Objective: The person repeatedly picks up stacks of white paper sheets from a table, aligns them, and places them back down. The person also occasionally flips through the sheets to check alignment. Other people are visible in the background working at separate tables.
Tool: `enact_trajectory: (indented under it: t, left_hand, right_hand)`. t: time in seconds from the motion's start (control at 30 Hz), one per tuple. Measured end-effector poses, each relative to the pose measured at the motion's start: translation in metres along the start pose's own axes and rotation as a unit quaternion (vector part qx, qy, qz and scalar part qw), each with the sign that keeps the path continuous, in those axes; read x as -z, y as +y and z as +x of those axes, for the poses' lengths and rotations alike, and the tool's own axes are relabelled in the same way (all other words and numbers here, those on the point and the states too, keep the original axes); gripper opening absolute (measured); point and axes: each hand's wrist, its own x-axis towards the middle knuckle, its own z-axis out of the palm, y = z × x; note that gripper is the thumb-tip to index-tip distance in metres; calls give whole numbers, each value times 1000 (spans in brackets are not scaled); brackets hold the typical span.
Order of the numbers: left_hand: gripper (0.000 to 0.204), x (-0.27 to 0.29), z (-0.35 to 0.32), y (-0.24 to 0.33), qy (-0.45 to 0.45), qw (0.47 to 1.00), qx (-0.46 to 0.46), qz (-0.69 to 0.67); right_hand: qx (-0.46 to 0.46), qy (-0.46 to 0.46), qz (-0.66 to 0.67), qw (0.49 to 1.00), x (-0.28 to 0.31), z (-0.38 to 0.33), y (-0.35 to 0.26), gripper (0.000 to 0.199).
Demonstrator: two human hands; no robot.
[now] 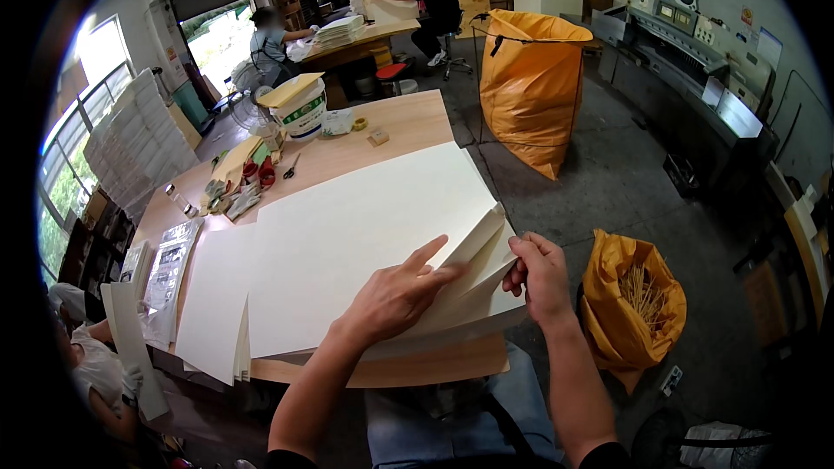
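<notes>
A large white paperboard sheet [347,234] lies on top of a stack on the wooden table [408,117]. Along its right side an edge strip [476,233] is bent up. My left hand [393,297] rests against this strip, index finger and thumb stretched out, and holds nothing. At the sheet's right corner, my right hand [542,276] pinches the edge between thumb and curled fingers. More white sheets [213,295] lie to the left, their corners fanned over the table's near edge.
Scissors [292,167], red tape rolls [259,174] and a white bucket [304,113] stand or lie farther back. To the right are a tall orange bag [532,87] and a smaller orange sack [630,304] with straw-coloured strips. A co-worker [95,365] is at the lower left.
</notes>
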Motion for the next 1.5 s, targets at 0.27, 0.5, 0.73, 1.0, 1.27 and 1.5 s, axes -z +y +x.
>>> enact_trajectory:
  t: [0.27,0.5,0.73,1.0,1.27,1.5]
  left_hand:
    - [50,-8,-1,-7,32,999,-37,-11]
    - [42,-2,0,-7,19,1000,-7,-21]
    - [49,-2,-1,-6,-4,997,-55,51]
    - [51,0,2,-3,7,1000,-20,-23]
    - [57,0,3,5,-31,997,-44,49]
    - [78,-21,2,10,-29,971,-102,213]
  right_hand:
    - [-34,-12,106,994,1,-1,-1,35]
    - [59,0,-5,998,1,-5,4,34]
    - [-25,-17,95,995,0,0,1,33]
    - [179,99,-156,966,6,-13,17,33]
    - [337,-93,-528,774,9,-49,58,39]
    - [254,-142,-514,807,9,-53,53,46]
